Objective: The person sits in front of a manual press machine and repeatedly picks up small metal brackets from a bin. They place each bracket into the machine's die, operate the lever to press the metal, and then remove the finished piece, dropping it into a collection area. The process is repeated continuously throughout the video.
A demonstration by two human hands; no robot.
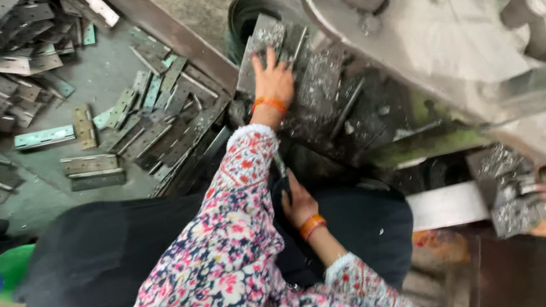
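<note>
While our left hand (273,77) lies with fingers spread flat on the grey metal plates (309,82) stacked on the machine bed (432,143) beneath the flywheel (454,8), our right hand (298,204) rests at our lap, its fingers hidden, so we cannot tell their state. Loose hinges (86,125) lie scattered on the floor (99,71) near its far left corner.

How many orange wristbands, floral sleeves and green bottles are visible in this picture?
Orange wristbands: 2
Floral sleeves: 2
Green bottles: 1
Total: 5
</note>
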